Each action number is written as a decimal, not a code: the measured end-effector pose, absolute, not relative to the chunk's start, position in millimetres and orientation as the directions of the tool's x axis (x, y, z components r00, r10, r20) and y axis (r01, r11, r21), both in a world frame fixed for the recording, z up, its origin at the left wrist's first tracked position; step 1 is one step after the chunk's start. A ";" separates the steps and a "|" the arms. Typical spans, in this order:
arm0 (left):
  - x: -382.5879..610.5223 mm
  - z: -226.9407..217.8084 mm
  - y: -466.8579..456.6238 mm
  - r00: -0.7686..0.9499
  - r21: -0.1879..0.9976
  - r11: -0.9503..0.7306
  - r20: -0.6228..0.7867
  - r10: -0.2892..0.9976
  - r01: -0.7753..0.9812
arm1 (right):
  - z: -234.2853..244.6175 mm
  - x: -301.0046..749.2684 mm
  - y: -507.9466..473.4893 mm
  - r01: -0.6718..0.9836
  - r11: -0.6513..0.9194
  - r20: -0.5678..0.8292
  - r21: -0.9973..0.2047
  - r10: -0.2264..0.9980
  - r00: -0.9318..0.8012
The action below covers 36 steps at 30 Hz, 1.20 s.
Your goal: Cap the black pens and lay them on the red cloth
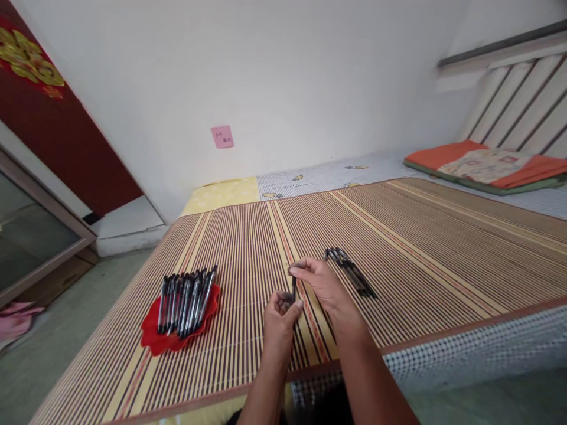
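A slim dark pen (293,288) stands nearly upright between my two hands, over the striped mat. My left hand (279,319) is closed around its lower end with thumb and fingers. Its upper end is pinched by my right hand (316,283); the fingers cover the tip. To the left, a red scalloped plate (149,330) bears several clear-barrelled pens (186,304) with black caps, lying side by side. Just right of my right hand, several darker pens (352,271) lie in a slanted bundle on the mat.
The striped bamboo mat (239,254) covers a bed against a white wall. A folded orange and patterned cloth (478,165) lies at the far right by a slatted headboard (522,106). A pink note (222,137) is stuck on the wall. Floor (119,277) shows at the left.
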<state>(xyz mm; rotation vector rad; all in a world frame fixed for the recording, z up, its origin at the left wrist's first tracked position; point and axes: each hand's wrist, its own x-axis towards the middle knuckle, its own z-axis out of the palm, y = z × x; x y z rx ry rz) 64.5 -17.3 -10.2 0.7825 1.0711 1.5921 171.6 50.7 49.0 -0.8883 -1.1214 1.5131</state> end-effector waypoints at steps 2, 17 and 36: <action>65.6 -7.1 -17.9 -0.261 0.907 -0.071 -0.044 0.964 -0.415 | 48.6 170.6 50.7 -0.315 -0.073 -0.002 -0.946 0.975 -0.222; 59.1 -13.1 -16.4 -0.179 0.951 -0.031 -0.026 0.984 -0.306 | 33.3 155.4 57.4 -0.208 0.081 0.108 -0.975 0.986 -0.126; 53.2 -12.0 -14.0 -0.417 0.910 -0.083 -0.104 0.903 -0.407 | 1.3 184.8 93.0 0.894 0.001 0.162 -0.448 0.984 0.080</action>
